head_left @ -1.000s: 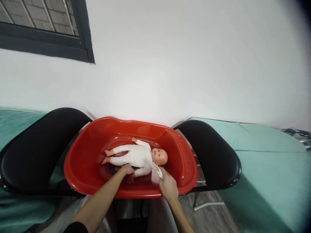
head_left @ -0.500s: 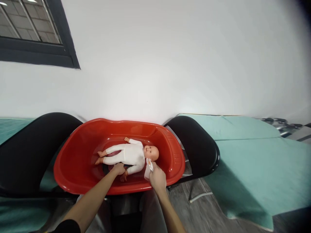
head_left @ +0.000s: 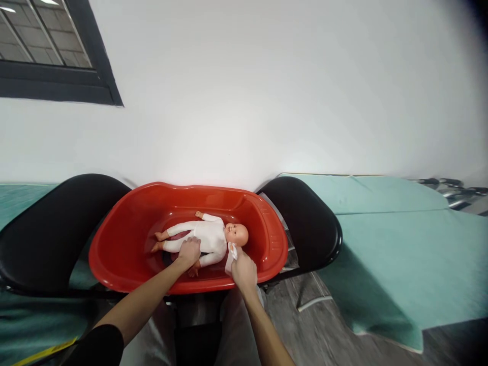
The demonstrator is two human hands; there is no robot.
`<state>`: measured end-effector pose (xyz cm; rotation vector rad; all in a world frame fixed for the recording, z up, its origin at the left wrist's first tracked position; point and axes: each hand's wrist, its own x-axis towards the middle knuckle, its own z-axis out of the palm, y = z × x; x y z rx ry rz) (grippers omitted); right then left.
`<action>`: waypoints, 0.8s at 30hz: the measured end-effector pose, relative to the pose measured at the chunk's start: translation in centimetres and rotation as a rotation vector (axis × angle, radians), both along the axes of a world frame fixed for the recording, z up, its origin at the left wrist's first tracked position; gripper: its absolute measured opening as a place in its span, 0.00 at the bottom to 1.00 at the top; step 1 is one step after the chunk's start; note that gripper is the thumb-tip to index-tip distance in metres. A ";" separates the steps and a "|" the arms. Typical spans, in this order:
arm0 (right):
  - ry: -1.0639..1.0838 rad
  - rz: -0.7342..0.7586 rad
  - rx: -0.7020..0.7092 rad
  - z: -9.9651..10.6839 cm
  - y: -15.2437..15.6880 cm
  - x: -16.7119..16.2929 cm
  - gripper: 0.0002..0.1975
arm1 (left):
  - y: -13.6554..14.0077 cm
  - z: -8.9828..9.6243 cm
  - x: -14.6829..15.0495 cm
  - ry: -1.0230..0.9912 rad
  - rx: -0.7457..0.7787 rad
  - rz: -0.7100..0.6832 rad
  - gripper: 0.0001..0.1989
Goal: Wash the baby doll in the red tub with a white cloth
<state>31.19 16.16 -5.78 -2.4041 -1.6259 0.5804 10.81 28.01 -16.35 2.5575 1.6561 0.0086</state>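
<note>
A baby doll [head_left: 211, 238] in a white body suit lies on its back in a red baby bathtub [head_left: 125, 249], its bald head to the right and bare feet to the left. My left hand [head_left: 189, 251] is on the doll's near hip, fingers bent against it. Beside the doll's neck and near shoulder, my right hand [head_left: 244, 268] is closed on a pale cloth [head_left: 231, 254] with an orange print. The cloth hangs inside the tub's near wall. Part of the doll's near leg is hidden behind my left hand.
Black chairs stand under the tub, one seat on the left [head_left: 49, 229] and another on the right [head_left: 305, 223]. Beyond the right chair is a surface with a pale green cover [head_left: 389, 254]. A white wall [head_left: 244, 112] rises directly behind the tub.
My left hand has moved up and slightly right, from beside the doll's near leg onto its hip. My right hand keeps the cloth near the doll's neck. The view has shifted slightly.
</note>
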 end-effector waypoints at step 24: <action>-0.001 0.013 -0.032 0.2 0.0 0.0 0.25 | 0.3 -4.8 2.1 0.442 -0.105 -0.180 0.57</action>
